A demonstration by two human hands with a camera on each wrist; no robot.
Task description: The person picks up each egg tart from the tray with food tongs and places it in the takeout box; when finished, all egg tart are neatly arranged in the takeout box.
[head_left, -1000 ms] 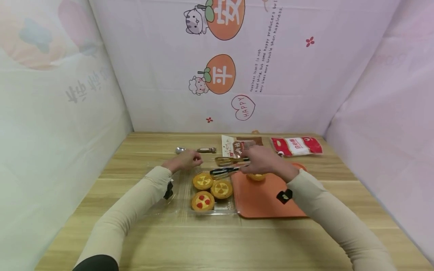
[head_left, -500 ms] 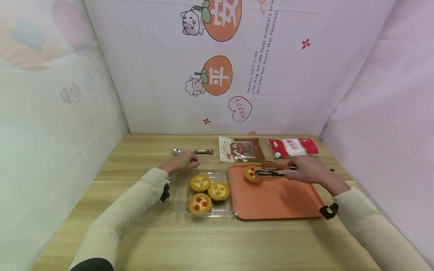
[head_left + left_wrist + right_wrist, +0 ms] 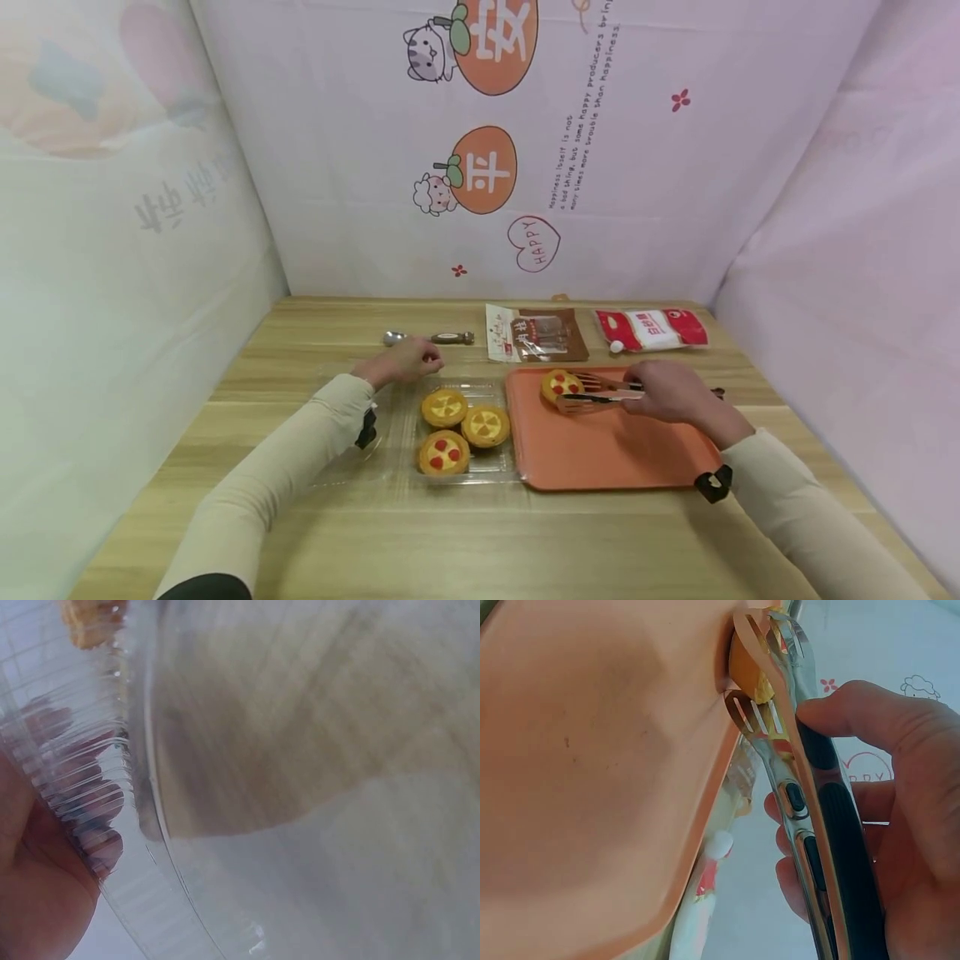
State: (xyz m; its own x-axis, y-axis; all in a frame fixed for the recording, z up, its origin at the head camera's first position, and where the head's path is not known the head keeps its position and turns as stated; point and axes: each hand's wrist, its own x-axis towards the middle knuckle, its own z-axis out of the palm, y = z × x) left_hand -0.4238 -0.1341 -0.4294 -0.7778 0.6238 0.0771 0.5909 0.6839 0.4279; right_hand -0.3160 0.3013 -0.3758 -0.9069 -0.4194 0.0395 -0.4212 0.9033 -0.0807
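Note:
My right hand [image 3: 667, 392] grips a pair of food tongs [image 3: 810, 772], thumb on a dark handle and fingers round the other side. The tongs' slotted ends stand apart on either side of an egg tart [image 3: 561, 385] with red pieces on top, on the orange tray [image 3: 615, 458]. My left hand [image 3: 405, 360] is at the back of a clear plastic food box [image 3: 480, 477], its curled fingers [image 3: 97, 795] showing through the ribbed wall in the left wrist view. Inside the box are three egg tarts, one of them with red toppings [image 3: 443, 452].
Behind the box lies a metal scoop [image 3: 450, 338] with a dark handle. A brown and white packet [image 3: 536, 333] and a red and white bag [image 3: 652, 330] with a white cap lie at the back. Printed white cloth [image 3: 360, 208] walls in the wooden table [image 3: 465, 550].
My right hand has moved right with the tongs, from over the box to over the tray. Since half a second ago the tongs have spread around the tart. My left hand stays at the box.

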